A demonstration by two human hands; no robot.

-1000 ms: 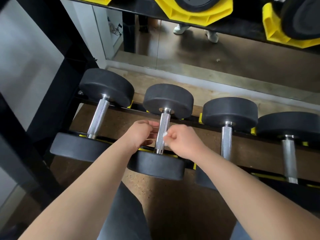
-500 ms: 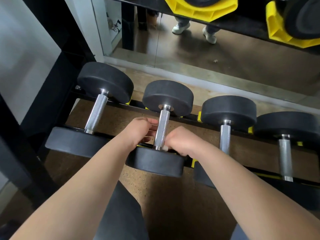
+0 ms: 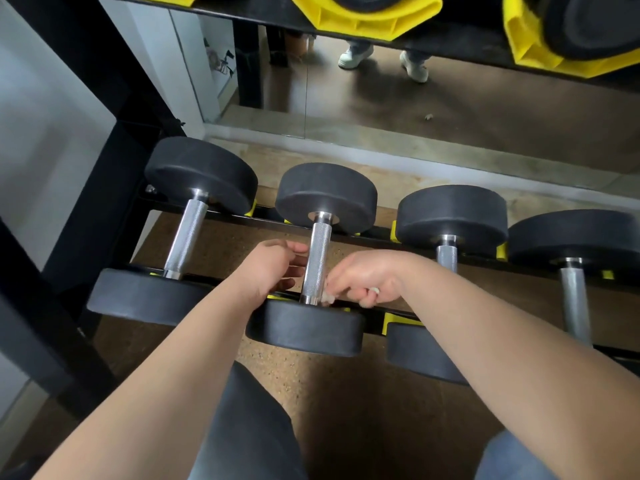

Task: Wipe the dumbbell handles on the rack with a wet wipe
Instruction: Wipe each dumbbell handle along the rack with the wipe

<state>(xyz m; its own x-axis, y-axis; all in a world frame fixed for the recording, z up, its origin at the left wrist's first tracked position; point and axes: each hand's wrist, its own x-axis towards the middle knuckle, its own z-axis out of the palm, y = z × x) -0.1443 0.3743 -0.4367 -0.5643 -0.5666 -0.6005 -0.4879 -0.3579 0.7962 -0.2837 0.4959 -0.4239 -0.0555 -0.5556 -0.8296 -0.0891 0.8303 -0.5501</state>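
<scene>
Several black dumbbells with knurled steel handles lie side by side on the low black rack [image 3: 221, 216]. My hands flank the handle [image 3: 318, 254] of the second dumbbell from the left. My right hand [image 3: 367, 278] pinches a small white wet wipe [image 3: 327, 298] against the near end of that handle, just above the front weight head. My left hand [image 3: 273, 268] sits on the handle's left side with its fingers loosely curled toward the steel; whether they touch it I cannot tell.
A black upright post [image 3: 104, 209] of the rack stands at the left. Yellow cradles [image 3: 367, 12] holding larger weights hang on the shelf above. A mirror [image 3: 381, 91] behind the rack reflects a person's shoes. My knees are below, over brown speckled flooring.
My right hand has slid down the handle from its middle to its near end, taking the wipe along. The left hand stays beside the handle. The view has tilted up slightly.
</scene>
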